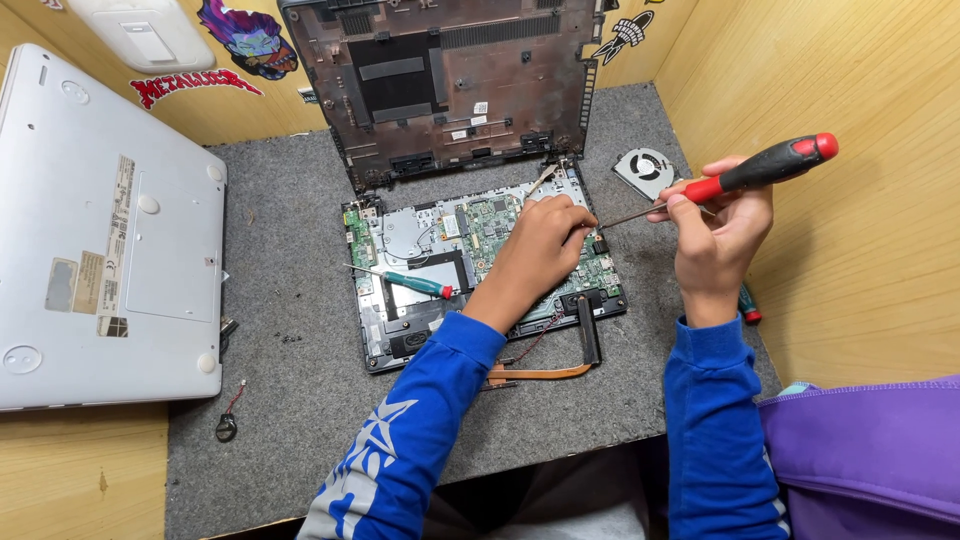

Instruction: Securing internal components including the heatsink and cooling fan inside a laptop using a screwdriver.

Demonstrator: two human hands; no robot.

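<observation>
At the left edge of the frame a closed silver laptop lies bottom up on the wooden counter, partly over the grey mat. A small coin cell on a wire sits on the mat near its lower corner. In the middle lies the opened laptop base with its green circuit board bare, and a teal-handled screwdriver rests across it. The dark bottom cover leans upright behind it. My left hand presses on the board's right part, fingers curled narrow; I cannot tell if they pinch anything. Right of centre my right hand has its fingers wrapped round a red-and-black screwdriver, tip touching the board beside my left fingers. A loose fan lies just behind
</observation>
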